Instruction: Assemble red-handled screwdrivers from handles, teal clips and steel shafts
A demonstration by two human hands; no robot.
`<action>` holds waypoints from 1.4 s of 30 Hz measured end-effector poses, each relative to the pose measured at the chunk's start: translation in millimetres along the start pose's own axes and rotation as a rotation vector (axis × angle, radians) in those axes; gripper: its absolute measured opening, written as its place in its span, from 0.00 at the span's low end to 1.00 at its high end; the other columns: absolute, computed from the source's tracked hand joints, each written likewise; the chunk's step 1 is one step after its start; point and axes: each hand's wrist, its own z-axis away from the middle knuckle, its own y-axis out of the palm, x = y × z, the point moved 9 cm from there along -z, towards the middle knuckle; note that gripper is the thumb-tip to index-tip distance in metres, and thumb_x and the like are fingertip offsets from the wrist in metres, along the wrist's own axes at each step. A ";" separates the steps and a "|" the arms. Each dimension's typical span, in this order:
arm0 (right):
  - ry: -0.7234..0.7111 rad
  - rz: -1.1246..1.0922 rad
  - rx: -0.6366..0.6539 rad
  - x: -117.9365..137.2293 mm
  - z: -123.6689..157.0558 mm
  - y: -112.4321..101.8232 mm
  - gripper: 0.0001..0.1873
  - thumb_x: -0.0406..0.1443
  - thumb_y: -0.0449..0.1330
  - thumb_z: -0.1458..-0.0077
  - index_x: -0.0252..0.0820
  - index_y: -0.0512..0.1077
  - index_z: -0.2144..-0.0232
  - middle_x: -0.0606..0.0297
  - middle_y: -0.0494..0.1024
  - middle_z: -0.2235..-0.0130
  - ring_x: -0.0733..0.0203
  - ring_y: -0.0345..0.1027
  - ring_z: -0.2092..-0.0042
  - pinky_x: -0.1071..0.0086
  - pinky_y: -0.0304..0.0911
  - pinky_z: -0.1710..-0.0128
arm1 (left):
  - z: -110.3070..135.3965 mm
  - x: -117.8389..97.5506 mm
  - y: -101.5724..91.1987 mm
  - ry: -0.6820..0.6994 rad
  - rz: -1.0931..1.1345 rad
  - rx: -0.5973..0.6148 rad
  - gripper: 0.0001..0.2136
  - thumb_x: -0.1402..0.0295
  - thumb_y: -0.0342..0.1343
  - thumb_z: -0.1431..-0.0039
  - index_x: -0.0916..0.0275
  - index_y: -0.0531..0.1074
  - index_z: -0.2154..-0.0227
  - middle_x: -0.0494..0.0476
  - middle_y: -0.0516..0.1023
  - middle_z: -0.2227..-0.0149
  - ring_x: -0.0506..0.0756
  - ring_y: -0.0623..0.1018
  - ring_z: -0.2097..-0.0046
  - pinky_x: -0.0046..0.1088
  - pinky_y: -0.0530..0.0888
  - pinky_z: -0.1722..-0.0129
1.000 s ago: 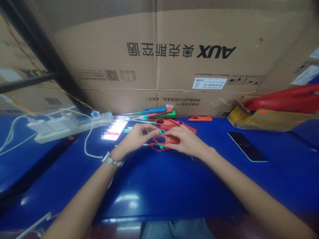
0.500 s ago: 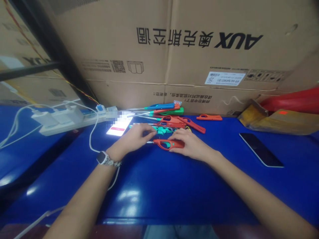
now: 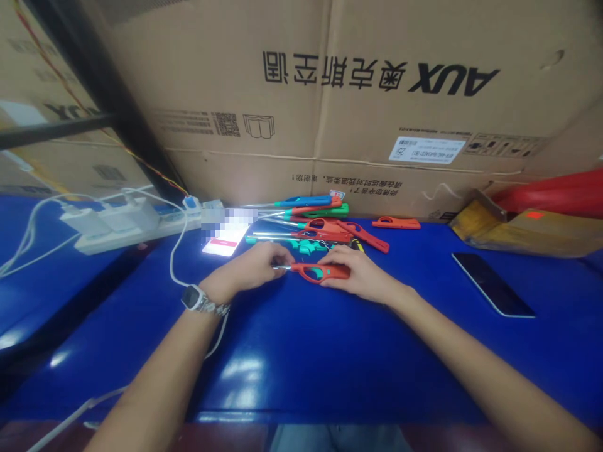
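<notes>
An orange stick lighter (image 3: 335,272) with a green trigger lies crosswise before me, low over the table. My right hand (image 3: 360,271) is closed around its handle end. The fingers of my left hand (image 3: 259,267) are pinched together at its front, where the metal tube (image 3: 281,267) meets the handle; the fingertips are partly hidden. Just behind are small green plastic parts (image 3: 308,246) and a red lighter body (image 3: 330,234). A yellow-and-black tool handle (image 3: 358,245) shows behind my right hand.
Several lighters, including a blue one (image 3: 308,201), are heaped against the large carton (image 3: 353,119). A lit phone (image 3: 226,242) and a power strip (image 3: 127,235) with cables are at left. An orange shell (image 3: 396,223), a dark phone (image 3: 492,284) and an open yellowish box (image 3: 541,232) are at right.
My left fingers have drawn slightly back and down from the green parts to the lighter's front end. My right hand keeps its hold with little movement.
</notes>
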 end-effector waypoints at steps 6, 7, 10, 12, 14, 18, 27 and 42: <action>0.013 -0.027 -0.009 0.1 1.2 -0.3 0.15 0.38 0.69 0.46 0.42 0.77 0.56 0.58 0.77 0.55 0.54 0.71 0.52 0.56 0.67 0.48 | -0.8 3.6 -0.4 0.020 0.049 -0.026 0.13 0.74 0.57 0.49 0.62 0.77 0.60 0.57 0.82 0.61 0.56 0.80 0.60 0.34 0.76 0.58; 0.013 -0.019 -0.012 0.2 1.8 -0.3 0.15 0.38 0.69 0.46 0.42 0.76 0.55 0.58 0.76 0.55 0.53 0.71 0.51 0.56 0.67 0.48 | -1.0 3.5 -0.4 0.026 0.059 -0.026 0.12 0.74 0.56 0.49 0.62 0.77 0.61 0.57 0.82 0.61 0.56 0.80 0.60 0.34 0.76 0.58; 0.005 -0.005 -0.035 1.2 3.8 -0.9 0.16 0.42 0.67 0.44 0.43 0.76 0.55 0.58 0.76 0.54 0.53 0.71 0.51 0.56 0.66 0.47 | -1.4 2.8 -0.3 0.039 0.068 -0.023 0.11 0.73 0.57 0.48 0.62 0.78 0.61 0.57 0.83 0.61 0.56 0.80 0.61 0.34 0.76 0.58; -0.001 -0.003 -0.059 1.8 4.5 -1.8 0.14 0.43 0.65 0.42 0.44 0.77 0.55 0.59 0.76 0.55 0.55 0.71 0.53 0.58 0.67 0.49 | -1.8 2.7 -0.2 0.044 0.064 -0.025 0.11 0.72 0.57 0.47 0.62 0.77 0.60 0.57 0.82 0.62 0.56 0.80 0.61 0.33 0.76 0.59; -0.009 -0.010 -0.086 2.5 4.4 -2.7 0.13 0.43 0.65 0.41 0.44 0.77 0.57 0.60 0.76 0.57 0.56 0.72 0.55 0.60 0.67 0.52 | -2.1 3.0 -0.4 0.048 0.061 -0.034 0.12 0.73 0.57 0.47 0.62 0.77 0.60 0.57 0.82 0.62 0.56 0.80 0.61 0.33 0.76 0.59; -0.030 -0.016 -0.112 4.8 3.4 -3.3 0.13 0.43 0.66 0.43 0.43 0.77 0.59 0.62 0.76 0.60 0.58 0.71 0.58 0.63 0.67 0.56 | -2.7 3.0 1.0 0.049 0.070 -0.037 0.12 0.74 0.57 0.47 0.62 0.77 0.59 0.57 0.82 0.62 0.56 0.81 0.61 0.34 0.76 0.58; -0.048 0.092 -0.105 9.2 4.8 -1.4 0.14 0.46 0.64 0.41 0.44 0.77 0.59 0.61 0.77 0.59 0.56 0.71 0.56 0.61 0.65 0.54 | -2.5 -0.6 2.0 0.046 0.077 -0.035 0.11 0.74 0.57 0.47 0.63 0.77 0.60 0.57 0.82 0.62 0.55 0.80 0.61 0.33 0.76 0.59; 0.051 0.050 -0.085 5.6 1.8 4.0 0.11 0.42 0.67 0.44 0.43 0.72 0.66 0.65 0.76 0.62 0.58 0.69 0.59 0.65 0.61 0.57 | -12.2 -17.3 13.8 0.110 0.085 -0.026 0.13 0.58 0.59 0.42 0.63 0.78 0.64 0.55 0.80 0.69 0.53 0.76 0.69 0.28 0.71 0.68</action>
